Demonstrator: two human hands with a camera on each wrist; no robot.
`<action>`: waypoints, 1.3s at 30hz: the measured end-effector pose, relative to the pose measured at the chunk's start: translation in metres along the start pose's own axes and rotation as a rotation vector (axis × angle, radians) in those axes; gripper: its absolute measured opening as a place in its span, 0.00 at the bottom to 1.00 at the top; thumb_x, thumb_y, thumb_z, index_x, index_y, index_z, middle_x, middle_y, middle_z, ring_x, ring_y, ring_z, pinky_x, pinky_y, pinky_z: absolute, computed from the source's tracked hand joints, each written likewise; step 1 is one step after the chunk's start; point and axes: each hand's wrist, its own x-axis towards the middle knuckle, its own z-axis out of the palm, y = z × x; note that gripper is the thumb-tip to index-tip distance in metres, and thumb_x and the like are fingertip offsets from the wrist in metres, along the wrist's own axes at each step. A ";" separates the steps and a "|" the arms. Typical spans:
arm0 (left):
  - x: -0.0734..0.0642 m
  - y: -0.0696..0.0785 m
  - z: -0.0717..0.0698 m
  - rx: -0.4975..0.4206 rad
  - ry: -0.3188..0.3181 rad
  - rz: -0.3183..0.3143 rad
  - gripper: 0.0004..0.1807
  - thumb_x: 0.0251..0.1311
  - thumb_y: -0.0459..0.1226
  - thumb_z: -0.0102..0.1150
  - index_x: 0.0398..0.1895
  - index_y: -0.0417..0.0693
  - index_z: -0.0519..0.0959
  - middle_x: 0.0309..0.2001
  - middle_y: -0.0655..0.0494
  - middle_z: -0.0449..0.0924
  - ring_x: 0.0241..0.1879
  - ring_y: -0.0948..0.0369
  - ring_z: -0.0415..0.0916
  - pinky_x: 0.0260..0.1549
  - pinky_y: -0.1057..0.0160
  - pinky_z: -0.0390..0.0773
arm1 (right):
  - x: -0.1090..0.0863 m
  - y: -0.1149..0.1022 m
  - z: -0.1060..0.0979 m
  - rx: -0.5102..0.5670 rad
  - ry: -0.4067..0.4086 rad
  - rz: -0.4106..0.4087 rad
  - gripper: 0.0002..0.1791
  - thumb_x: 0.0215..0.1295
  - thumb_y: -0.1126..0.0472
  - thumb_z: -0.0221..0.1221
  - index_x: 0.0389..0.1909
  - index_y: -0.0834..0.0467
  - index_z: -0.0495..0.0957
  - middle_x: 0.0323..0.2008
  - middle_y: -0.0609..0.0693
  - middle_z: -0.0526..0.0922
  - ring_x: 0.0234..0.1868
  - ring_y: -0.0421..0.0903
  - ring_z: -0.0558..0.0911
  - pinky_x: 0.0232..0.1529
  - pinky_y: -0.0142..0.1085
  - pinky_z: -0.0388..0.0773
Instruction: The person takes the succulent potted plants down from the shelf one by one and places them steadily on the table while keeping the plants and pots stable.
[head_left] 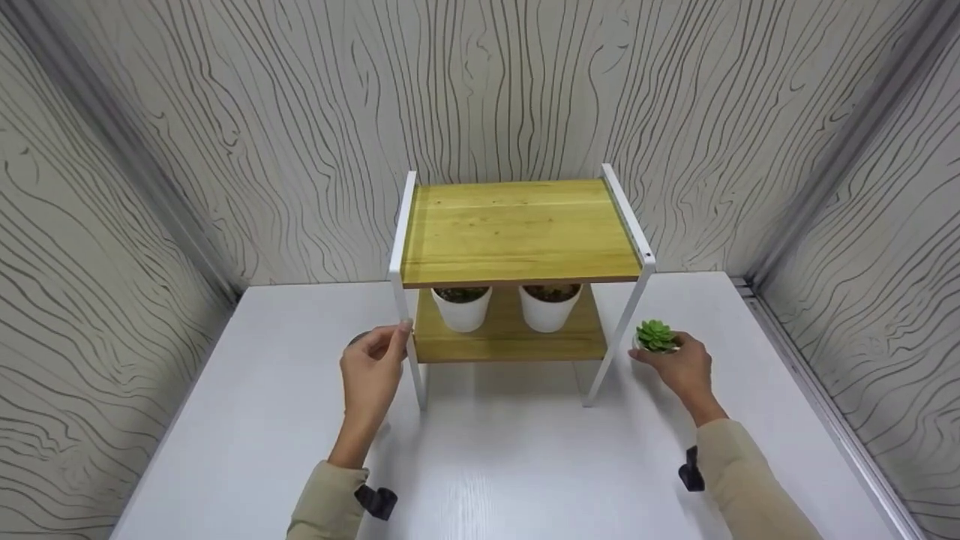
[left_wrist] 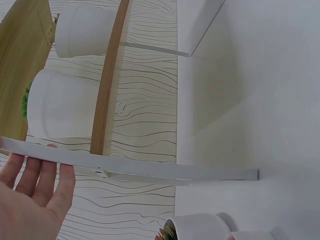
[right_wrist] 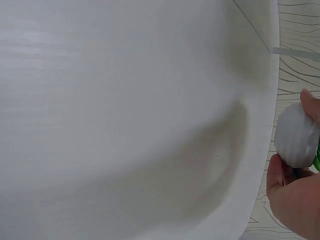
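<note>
Your right hand (head_left: pixel 679 369) has its fingers and thumb curled round the small pot (right_wrist: pixel 294 135) of a green plant (head_left: pixel 655 334), held above the tabletop (head_left: pixel 480 465) with its axis roughly upright. The governing relation is judged to be lateral: the plant lies just outside the right leg (head_left: pixel 625 322) of the shelf (head_left: pixel 517 232), apart from it, so the lower board (head_left: pixel 510 349) is to the left of your right fingers. The right is the nearer hand to the plant. Your left hand (head_left: pixel 373 375), across the shelf, pinches the left leg (left_wrist: pixel 150 166) between thumb and fingers. Two white pots (head_left: pixel 462 312) stand side by side on the lower board; further pots (left_wrist: pixel 200 228) stand outside the left leg.
</note>
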 end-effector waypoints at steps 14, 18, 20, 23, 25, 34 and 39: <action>0.000 0.000 0.001 0.012 0.007 -0.008 0.20 0.52 0.60 0.55 0.32 0.57 0.82 0.34 0.62 0.80 0.34 0.63 0.79 0.33 0.71 0.79 | 0.003 0.011 0.012 0.012 0.013 0.030 0.51 0.44 0.45 0.70 0.61 0.71 0.59 0.59 0.68 0.65 0.61 0.62 0.64 0.59 0.53 0.63; 0.001 0.000 0.000 -0.012 0.006 -0.008 0.19 0.52 0.59 0.56 0.32 0.56 0.82 0.34 0.61 0.80 0.34 0.64 0.79 0.33 0.70 0.79 | 0.003 0.011 0.013 0.014 0.013 0.042 0.51 0.44 0.45 0.70 0.62 0.70 0.58 0.60 0.68 0.64 0.61 0.62 0.64 0.59 0.53 0.62; 0.001 -0.001 0.000 -0.021 0.005 -0.009 0.19 0.51 0.59 0.56 0.32 0.56 0.82 0.34 0.61 0.80 0.34 0.64 0.79 0.34 0.70 0.79 | 0.004 0.012 0.014 0.013 0.013 0.048 0.51 0.44 0.45 0.70 0.62 0.70 0.58 0.60 0.68 0.64 0.61 0.62 0.64 0.59 0.53 0.62; 0.001 -0.001 0.000 -0.020 -0.001 -0.003 0.19 0.51 0.59 0.56 0.32 0.56 0.82 0.34 0.61 0.80 0.34 0.63 0.79 0.33 0.70 0.79 | 0.004 0.014 0.016 0.009 0.016 0.043 0.50 0.44 0.45 0.69 0.61 0.70 0.60 0.59 0.68 0.65 0.60 0.62 0.64 0.59 0.53 0.63; 0.001 -0.001 0.000 -0.017 -0.009 0.004 0.19 0.52 0.59 0.56 0.32 0.56 0.82 0.34 0.60 0.80 0.34 0.61 0.79 0.33 0.69 0.79 | 0.005 0.017 0.017 0.008 0.020 0.036 0.48 0.44 0.46 0.69 0.61 0.70 0.61 0.58 0.68 0.66 0.60 0.62 0.65 0.58 0.53 0.63; 0.000 -0.002 -0.001 -0.019 -0.017 0.009 0.18 0.53 0.58 0.55 0.32 0.57 0.82 0.34 0.61 0.80 0.35 0.59 0.80 0.34 0.69 0.79 | 0.006 0.021 0.022 0.015 0.013 0.048 0.48 0.45 0.46 0.69 0.62 0.68 0.61 0.59 0.67 0.65 0.60 0.62 0.64 0.59 0.54 0.62; 0.001 -0.002 0.000 -0.015 -0.019 0.009 0.18 0.53 0.58 0.55 0.32 0.58 0.82 0.34 0.61 0.80 0.35 0.61 0.79 0.34 0.70 0.79 | 0.006 0.023 0.022 0.003 0.007 0.056 0.48 0.46 0.45 0.68 0.62 0.68 0.60 0.59 0.67 0.65 0.60 0.62 0.64 0.58 0.54 0.63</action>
